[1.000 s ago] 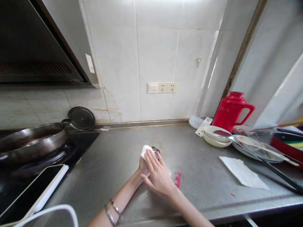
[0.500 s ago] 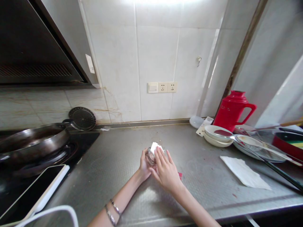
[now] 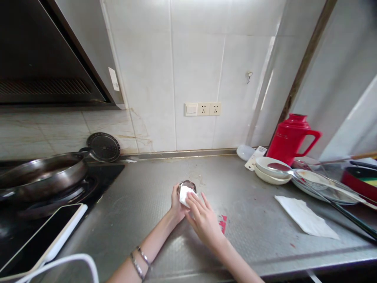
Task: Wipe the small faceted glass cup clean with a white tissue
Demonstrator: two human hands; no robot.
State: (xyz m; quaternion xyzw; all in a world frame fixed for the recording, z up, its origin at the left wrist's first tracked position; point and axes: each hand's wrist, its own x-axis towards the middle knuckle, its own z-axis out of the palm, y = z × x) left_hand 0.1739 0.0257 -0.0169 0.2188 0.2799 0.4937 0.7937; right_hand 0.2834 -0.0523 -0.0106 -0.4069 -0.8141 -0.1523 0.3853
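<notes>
My left hand [image 3: 177, 207] is wrapped round the side of a small round glass jar [image 3: 188, 183] above the middle of the counter. A folded white tissue [image 3: 184, 195] lies against the jar. My right hand [image 3: 206, 223] presses that tissue onto the glass, its fingers held fairly straight and close together. Much of the jar is hidden behind the tissue and my fingers. Beside my right wrist, a red and white scrap [image 3: 223, 224] lies on the metal counter [image 3: 241, 204].
To the left, a steel pan [image 3: 50, 173] sits on the black stove, with a phone [image 3: 44, 239] and white cable in front. On the right are a red thermos [image 3: 290, 139], stacked bowls [image 3: 272, 177], plates with utensils and a flat white tissue sheet [image 3: 306, 218].
The tissue and my right fingers have shifted left and toward me across the jar, so its dark far rim shows more. More of the red scrap is visible.
</notes>
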